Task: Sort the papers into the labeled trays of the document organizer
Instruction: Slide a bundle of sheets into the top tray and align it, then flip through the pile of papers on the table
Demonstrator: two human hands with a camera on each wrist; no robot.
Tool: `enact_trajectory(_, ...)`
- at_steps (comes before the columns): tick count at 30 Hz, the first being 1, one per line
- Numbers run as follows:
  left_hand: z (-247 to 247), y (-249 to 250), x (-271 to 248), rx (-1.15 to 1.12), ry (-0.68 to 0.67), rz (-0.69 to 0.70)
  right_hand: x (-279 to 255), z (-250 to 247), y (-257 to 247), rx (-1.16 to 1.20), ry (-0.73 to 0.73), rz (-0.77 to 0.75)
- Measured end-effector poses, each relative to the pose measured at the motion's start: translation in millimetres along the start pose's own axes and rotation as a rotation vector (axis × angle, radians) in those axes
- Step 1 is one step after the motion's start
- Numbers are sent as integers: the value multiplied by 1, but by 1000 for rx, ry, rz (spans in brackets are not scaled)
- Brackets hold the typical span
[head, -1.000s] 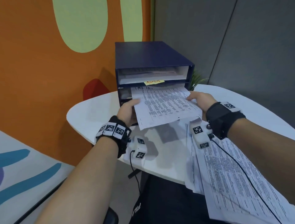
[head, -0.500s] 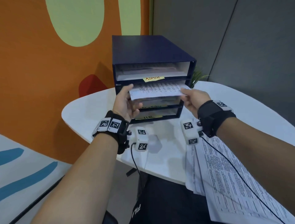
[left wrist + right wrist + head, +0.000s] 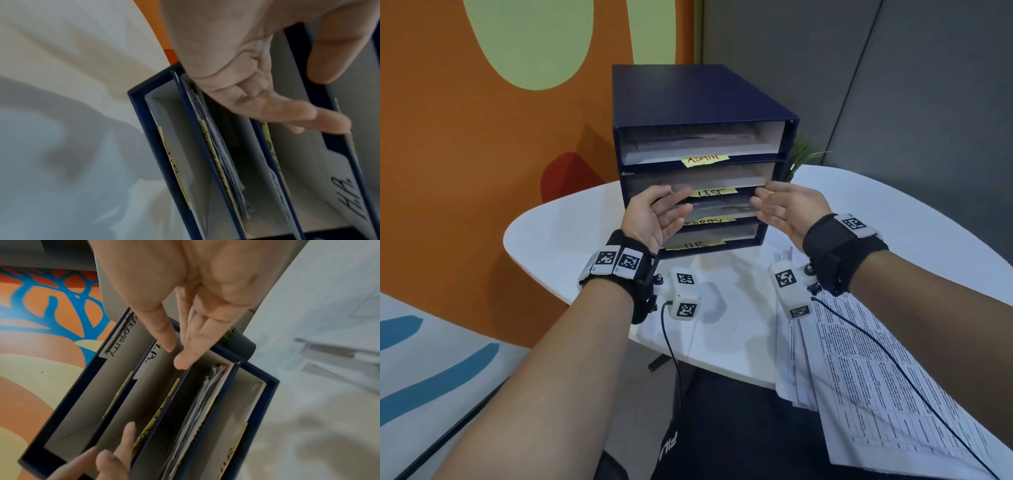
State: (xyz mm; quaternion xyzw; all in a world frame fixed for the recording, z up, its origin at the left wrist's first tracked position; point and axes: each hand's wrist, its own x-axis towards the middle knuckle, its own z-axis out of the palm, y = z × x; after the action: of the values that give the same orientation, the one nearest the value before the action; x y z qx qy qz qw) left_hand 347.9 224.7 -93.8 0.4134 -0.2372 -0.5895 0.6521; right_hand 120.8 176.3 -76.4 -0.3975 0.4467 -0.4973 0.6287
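A dark blue document organizer (image 3: 698, 99) stands on the white table (image 3: 571, 236), its four trays labeled ADMIN (image 3: 705, 159), LIST (image 3: 711, 192), SECURITY and HR (image 3: 695, 244). Paper lies in the LIST tray (image 3: 698, 176) and a stack fills the tray below (image 3: 205, 402). My left hand (image 3: 661, 212) and right hand (image 3: 780, 205) hover open, palms facing each other, just in front of the middle trays and holding nothing. The wrist views show straight fingers (image 3: 287, 116) (image 3: 185, 356) at the tray fronts. More printed papers (image 3: 876, 394) lie under my right forearm.
A small green plant (image 3: 803, 156) stands behind the organizer's right side. An orange wall (image 3: 448, 171) rises on the left and a grey partition (image 3: 911, 102) on the right. Camera cables hang below both wrists. The paper stack overhangs the table's near edge.
The printed sheet both hands held has slid fully into the LIST tray. Both hands have let go and drawn back a little, open.
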Motion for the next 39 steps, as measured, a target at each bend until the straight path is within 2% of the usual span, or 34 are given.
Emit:
enact_trajectory(8,23,-16,1,417,222,80,-21,-38,-5,-197,24,13)
enact_trajectory(11,30,-22,-6,555,236,156,-26,-45,-5,-317,14,47)
enact_trajectory(15,46,-42,-12,777,127,206,-38,-62,-4,-552,-3,67)
enact_trajectory(19,81,-69,-22,922,-115,122,-52,-99,-6,-671,50,129)
enact_trajectory(24,125,-111,-35,1067,-307,-1,-71,-157,-7,-769,143,163)
enact_trajectory(29,138,-149,-48,1589,-503,-95,-89,-213,-1,-1143,181,274)
enact_trajectory(34,140,-157,-54,1624,-560,-155,-110,-236,8,-1471,147,328)
enact_trajectory(39,137,-160,-55,1495,-431,-193,-129,-244,28,-1430,124,316)
